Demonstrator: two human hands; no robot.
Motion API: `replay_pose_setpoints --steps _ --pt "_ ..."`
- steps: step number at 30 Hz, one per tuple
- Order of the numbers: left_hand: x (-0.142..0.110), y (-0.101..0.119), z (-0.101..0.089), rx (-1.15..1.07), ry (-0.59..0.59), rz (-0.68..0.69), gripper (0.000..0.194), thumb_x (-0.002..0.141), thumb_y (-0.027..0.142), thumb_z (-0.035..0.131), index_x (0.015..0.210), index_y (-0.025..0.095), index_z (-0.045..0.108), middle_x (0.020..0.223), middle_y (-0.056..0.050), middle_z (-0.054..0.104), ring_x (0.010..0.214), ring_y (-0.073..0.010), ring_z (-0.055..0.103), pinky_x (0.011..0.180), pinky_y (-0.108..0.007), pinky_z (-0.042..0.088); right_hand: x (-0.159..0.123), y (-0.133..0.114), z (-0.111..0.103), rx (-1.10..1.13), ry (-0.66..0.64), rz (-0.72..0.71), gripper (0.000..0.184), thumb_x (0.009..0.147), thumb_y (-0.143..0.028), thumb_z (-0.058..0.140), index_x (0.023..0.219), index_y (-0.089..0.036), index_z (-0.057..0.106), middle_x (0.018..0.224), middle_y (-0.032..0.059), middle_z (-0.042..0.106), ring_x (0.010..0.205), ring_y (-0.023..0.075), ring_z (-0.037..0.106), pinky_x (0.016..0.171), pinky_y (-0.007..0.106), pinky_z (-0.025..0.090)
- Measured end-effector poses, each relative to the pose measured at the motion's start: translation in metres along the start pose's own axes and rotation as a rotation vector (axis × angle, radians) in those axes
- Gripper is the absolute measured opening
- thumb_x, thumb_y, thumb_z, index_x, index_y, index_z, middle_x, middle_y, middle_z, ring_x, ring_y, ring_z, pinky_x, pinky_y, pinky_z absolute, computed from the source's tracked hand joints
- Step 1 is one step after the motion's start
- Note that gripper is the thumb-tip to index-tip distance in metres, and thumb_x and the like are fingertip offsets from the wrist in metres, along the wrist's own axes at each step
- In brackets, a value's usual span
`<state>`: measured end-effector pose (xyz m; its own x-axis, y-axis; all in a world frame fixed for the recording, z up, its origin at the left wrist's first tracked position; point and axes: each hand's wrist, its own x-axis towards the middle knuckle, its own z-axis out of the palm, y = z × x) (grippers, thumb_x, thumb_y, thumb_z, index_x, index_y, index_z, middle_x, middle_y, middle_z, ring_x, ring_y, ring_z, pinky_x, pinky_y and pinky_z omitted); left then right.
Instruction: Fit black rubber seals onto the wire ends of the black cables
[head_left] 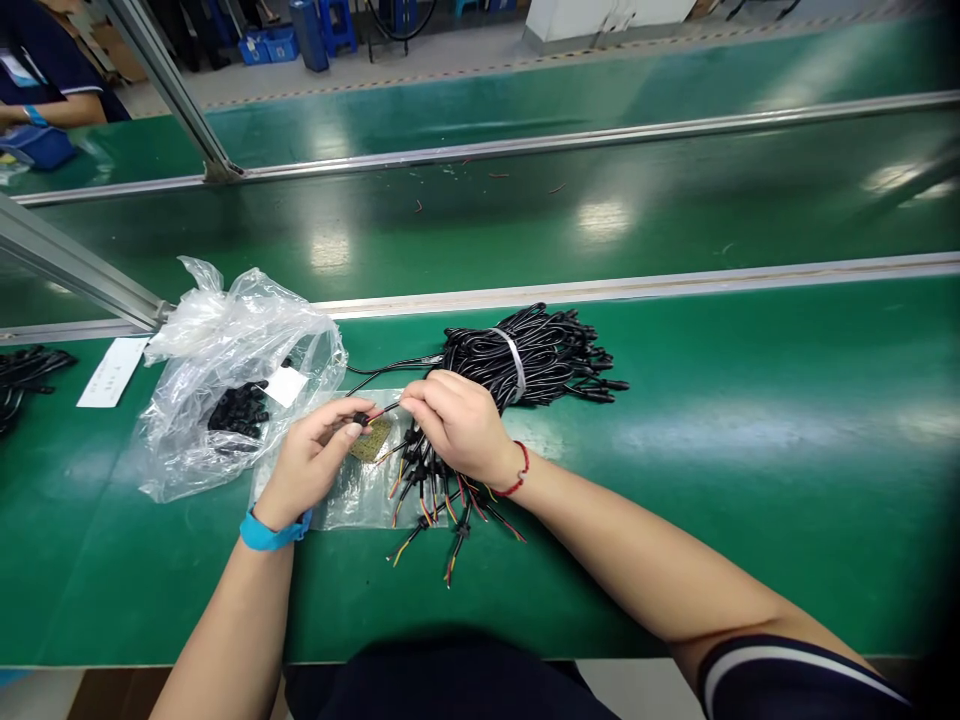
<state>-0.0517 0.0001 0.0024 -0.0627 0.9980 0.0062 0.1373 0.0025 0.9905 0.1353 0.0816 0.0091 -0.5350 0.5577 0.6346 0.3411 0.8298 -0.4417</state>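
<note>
Black slim round cable (391,407): centre of the frame, spanning the short gap between both hands, red and yellow wires (373,416) at its left end.
Small black plastic piece (361,419): at the cable's wire end, left of centre; whether wires enter it cannot be told.
Left hand (306,462): thumb and fingertips closed narrowly on the small piece.
Right hand (461,422): thumb and forefinger pinched on the cable, other fingers curled.
Cable jacket: probably light, springy, slightly slippery; best held just behind the wires.
Coloured wires: presumably soft and easily bent; poor place to pull.
Small piece: likely hard and light; best taken by its sides.
Banded bundle of black cables (551,355): right of centre, beyond the right hand.
Crumpled clear plastic bag (247,315): left of centre, black parts (238,410) inside.
</note>
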Motion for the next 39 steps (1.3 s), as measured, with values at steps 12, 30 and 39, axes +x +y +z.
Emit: replay_pose_setpoints --steps 12,30,39 --pt "-0.001 0.005 0.002 -0.017 -0.045 -0.008 0.021 0.085 0.027 0.057 0.101 0.017 0.066 0.09 -0.009 0.071 0.08 -0.0187 0.067 0.072 -0.031 0.057 -0.001 -0.003 0.0 0.041 0.055 0.05 0.026 0.095 -0.024 0.04 0.079 -0.016 0.06 0.067 0.0028 0.057 0.063 0.0138 0.051 0.061 0.026 0.042" --pt "0.006 -0.004 0.024 -0.209 0.077 -0.138 0.022 0.077 0.039 0.064 0.083 0.018 0.056 0.067 -0.002 0.063 0.06 -0.0137 0.059 0.059 -0.025 0.046 -0.008 0.003 0.004 0.206 -0.187 0.012 0.014 0.091 -0.021 0.042 0.085 -0.02 0.055 0.072 0.0036 0.058 0.067 0.0173 0.054 0.058 0.03 0.045" --pt "0.007 -0.013 0.04 -0.427 0.129 -0.158 0.036 0.071 0.048 0.068 0.086 0.018 0.055 0.068 -0.001 0.058 0.059 -0.011 0.052 0.06 -0.023 0.04 -0.021 0.016 0.012 0.092 -0.107 -0.054 0.012 0.092 -0.017 0.041 0.095 -0.019 0.052 0.073 0.0027 0.055 0.066 0.0149 0.052 0.058 0.026 0.043"
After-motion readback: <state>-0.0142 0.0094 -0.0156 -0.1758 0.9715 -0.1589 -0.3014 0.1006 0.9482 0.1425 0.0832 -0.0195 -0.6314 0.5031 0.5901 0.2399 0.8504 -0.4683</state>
